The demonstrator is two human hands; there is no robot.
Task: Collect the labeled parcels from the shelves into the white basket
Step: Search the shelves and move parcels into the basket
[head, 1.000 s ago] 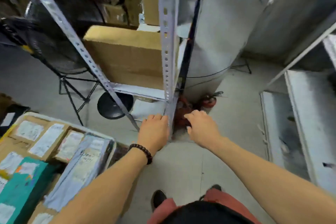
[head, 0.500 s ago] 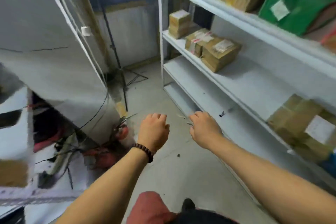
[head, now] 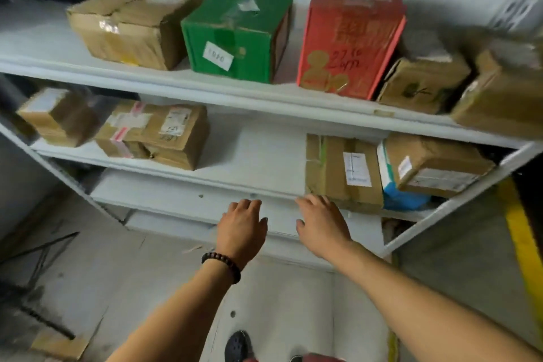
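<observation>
**Step in hand:** reach to the middle shelf (head: pixel 264 153) for a parcel. The left hand (head: pixel 242 226) and right hand (head: pixel 321 222) are both extended. Each grip is apart, fingers spread, holding nothing. The right hand is nearest the upright carton (head: pixel 343 173), which bears a white label and stands at the shelf's front edge. Contact at its lower corner cannot be confirmed. The white basket is not in view.

**Recommended:** this carton is judged the likely target. It is best taken with one hand low on each side face and drawn straight forward. The blue-and-white box (head: pixel 393 194) stands just beside it on the right, and a labelled brown parcel (head: pixel 435 164) rests on or against that box. An angled pull may drag both off the edge.

**Count, top shelf (head: pixel 44 44):** five parcels.
- taped brown carton (head: pixel 135 23)
- green box (head: pixel 236 34)
- red box (head: pixel 351 35)
- dented carton (head: pixel 423 79)
- edge carton (head: pixel 499 91), at the far right

**Count, middle shelf:** six, as far as blur permits.
- small box (head: pixel 57 116), at the left
- stacked pair (head: pixel 155 132), apparently two
- the three parcels on the right, already noted

**Total:** eleven parcels on these two shelves, none yet in hand.
</observation>
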